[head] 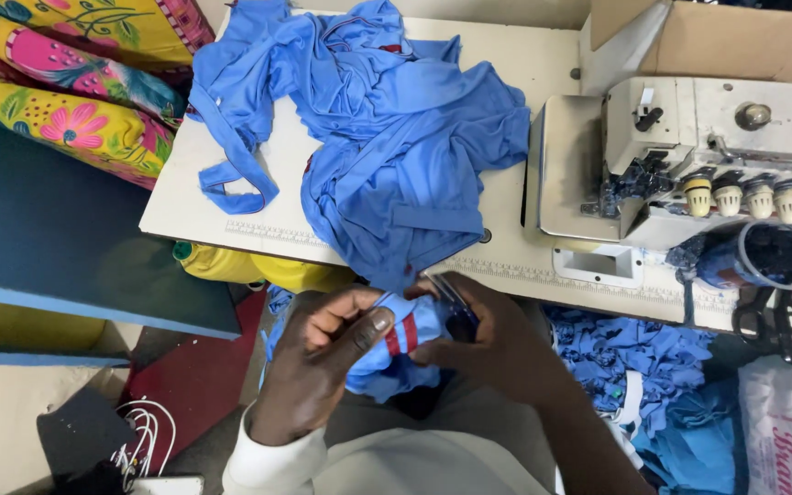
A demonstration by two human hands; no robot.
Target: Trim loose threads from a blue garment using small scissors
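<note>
Down by our lap, we are pinching the blue cuff [402, 332] with red stripes in our left hand [323, 362], fingers closed on it. Our right hand [478, 344] is gripping small snips [451, 298] at its edge, apparently trimming; next we need a steady, careful cut.

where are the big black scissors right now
The black scissors lie at the far right edge of the table, just below the sewing machine.

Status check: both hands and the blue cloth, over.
Left hand pinching blue cloth with red stripes. Right hand holding small snips at the cloth. Blue garment pile on sewing table, nothing blocking.
</note>
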